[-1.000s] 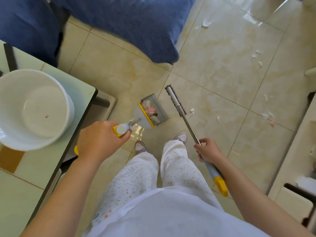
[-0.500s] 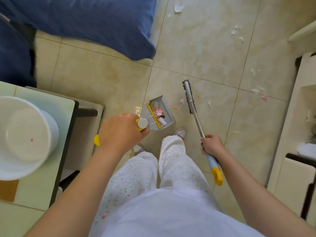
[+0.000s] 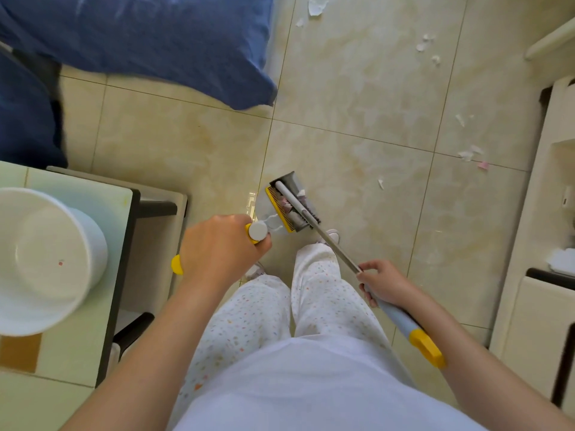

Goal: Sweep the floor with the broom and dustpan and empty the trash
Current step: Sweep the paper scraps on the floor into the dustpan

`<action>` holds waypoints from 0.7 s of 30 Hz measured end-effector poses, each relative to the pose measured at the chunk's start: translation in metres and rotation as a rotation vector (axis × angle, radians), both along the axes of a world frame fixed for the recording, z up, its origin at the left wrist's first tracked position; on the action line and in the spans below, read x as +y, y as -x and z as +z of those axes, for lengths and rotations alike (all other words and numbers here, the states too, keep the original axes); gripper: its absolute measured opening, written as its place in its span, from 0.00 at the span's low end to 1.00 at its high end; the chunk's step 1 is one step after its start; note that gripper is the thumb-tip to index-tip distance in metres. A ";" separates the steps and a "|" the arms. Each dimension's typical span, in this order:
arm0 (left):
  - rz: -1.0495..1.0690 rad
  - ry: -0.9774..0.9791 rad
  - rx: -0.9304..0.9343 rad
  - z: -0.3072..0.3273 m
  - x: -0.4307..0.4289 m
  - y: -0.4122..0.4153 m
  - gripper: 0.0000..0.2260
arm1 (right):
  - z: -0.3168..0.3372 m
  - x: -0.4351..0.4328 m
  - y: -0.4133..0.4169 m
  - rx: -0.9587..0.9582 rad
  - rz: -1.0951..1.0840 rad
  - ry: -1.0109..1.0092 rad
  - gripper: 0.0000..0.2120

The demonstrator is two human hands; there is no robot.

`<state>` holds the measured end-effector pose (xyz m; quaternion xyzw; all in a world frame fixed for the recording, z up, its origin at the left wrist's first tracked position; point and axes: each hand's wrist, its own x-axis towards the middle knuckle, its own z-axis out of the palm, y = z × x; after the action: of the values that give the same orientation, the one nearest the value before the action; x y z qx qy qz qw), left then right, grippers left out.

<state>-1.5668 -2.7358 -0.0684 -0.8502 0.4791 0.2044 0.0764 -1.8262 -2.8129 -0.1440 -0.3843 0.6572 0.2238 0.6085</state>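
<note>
Got a big blue blanket [image 3: 140, 42] up at 11 o'clock, drooping over glossy beige floor tiles [image 3: 186, 144]. Also seeing a pale green table [image 3: 109, 197] with dark legs at 9, plus a white cabinet [image 3: 560, 126] running along 3 o'clock.

No legible text or labels anywhere.

The broom [image 3: 329, 244] has a grey head, thin metal shaft and blue-grey grip tipped yellow; its head lies slantwise in the mouth of the dustpan [image 3: 291, 180], a grey pan with a yellow comb edge, at centre; paper scraps [image 3: 466, 154] lie scattered on the floor [image 3: 342, 88] far right.
</note>
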 end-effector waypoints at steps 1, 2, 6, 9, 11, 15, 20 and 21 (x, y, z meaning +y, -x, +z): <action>-0.002 0.006 0.002 0.000 0.002 0.001 0.21 | 0.004 0.002 0.003 -0.001 -0.012 0.002 0.10; 0.001 0.010 0.006 -0.001 0.003 0.001 0.21 | 0.007 0.002 0.006 0.003 -0.024 0.007 0.08; 0.024 0.014 0.019 -0.001 0.007 0.002 0.21 | 0.008 0.002 0.015 0.028 -0.042 0.054 0.10; 0.037 0.013 0.025 0.000 0.007 0.003 0.21 | -0.002 0.001 0.017 0.075 -0.051 0.075 0.14; 0.037 0.015 0.022 0.001 0.006 0.003 0.21 | -0.011 -0.002 0.014 0.089 -0.043 0.096 0.16; 0.037 0.016 0.010 0.001 0.005 0.005 0.21 | -0.030 -0.006 0.002 0.101 0.023 0.116 0.19; 0.030 0.001 0.016 0.000 0.006 0.005 0.20 | -0.031 -0.007 -0.005 0.058 0.117 0.041 0.15; 0.035 -0.004 0.013 0.000 0.006 0.005 0.20 | -0.026 -0.009 -0.002 0.047 0.150 0.027 0.13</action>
<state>-1.5720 -2.7296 -0.0682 -0.8570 0.4641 0.2124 0.0713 -1.8238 -2.8216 -0.1697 -0.4353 0.6436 0.2691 0.5691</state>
